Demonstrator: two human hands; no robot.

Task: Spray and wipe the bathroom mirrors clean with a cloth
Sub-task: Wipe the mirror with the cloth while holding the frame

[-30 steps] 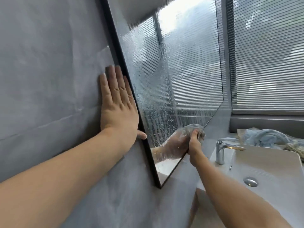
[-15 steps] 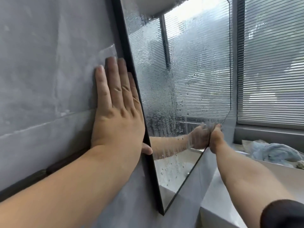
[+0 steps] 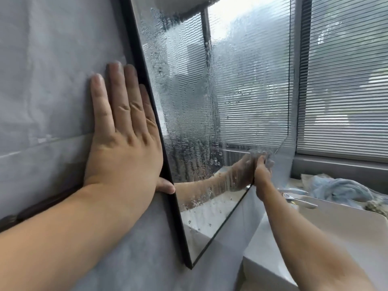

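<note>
While left fingers (image 3: 117,97) lie flat, right fingers (image 3: 260,163) pinch cloth (image 3: 270,163) against tall upright mirror (image 3: 241,91).

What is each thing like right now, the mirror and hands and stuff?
mirror: wet, covered in spray droplets.
left hand: flat on the wall, thumb on the mirror's edge.
right hand: grips the cloth at the mirror's lower edge.
cloth: bunched, pressed against the mirror.
blinds: lowered.
blue towel: crumpled beyond the sink.

Bare left hand (image 3: 123,148), bare right hand (image 3: 262,177), bare forearms (image 3: 63,238)
</note>
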